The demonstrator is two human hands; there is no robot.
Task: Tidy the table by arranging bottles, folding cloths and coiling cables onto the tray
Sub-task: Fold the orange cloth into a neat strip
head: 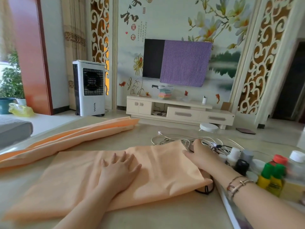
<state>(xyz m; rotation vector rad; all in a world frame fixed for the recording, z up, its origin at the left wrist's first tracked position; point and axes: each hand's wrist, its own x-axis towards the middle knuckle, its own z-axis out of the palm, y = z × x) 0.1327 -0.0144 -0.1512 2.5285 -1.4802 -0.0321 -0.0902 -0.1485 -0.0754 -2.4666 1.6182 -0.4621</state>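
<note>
Two peach cloths, one cable tangle, one bottle cluster on the beige tabletop (165, 217).
Left hand (118, 172) presses flat, fingers spread, on the near folded peach cloth (165, 171), long axis 8-to-2 o'clock. Right hand (200, 154) grasps its 2 o'clock corner beside the white cables (173, 138). Second peach cloth (74, 139) lies at 10 o'clock, bottles (270, 172) at 3; exact bottle count unclear.

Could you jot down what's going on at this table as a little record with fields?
left hand: left hand pressed flat on the near peach cloth
right hand: right hand at that cloth's far right corner, thumb on the cloth, beside the cables
second cloth: long folded peach cloth, lying apart on the left
cables: loose white and black tangle, not coiled
bottles: bottles clustered at the right
tray: only an edge shows under the right forearm
</note>
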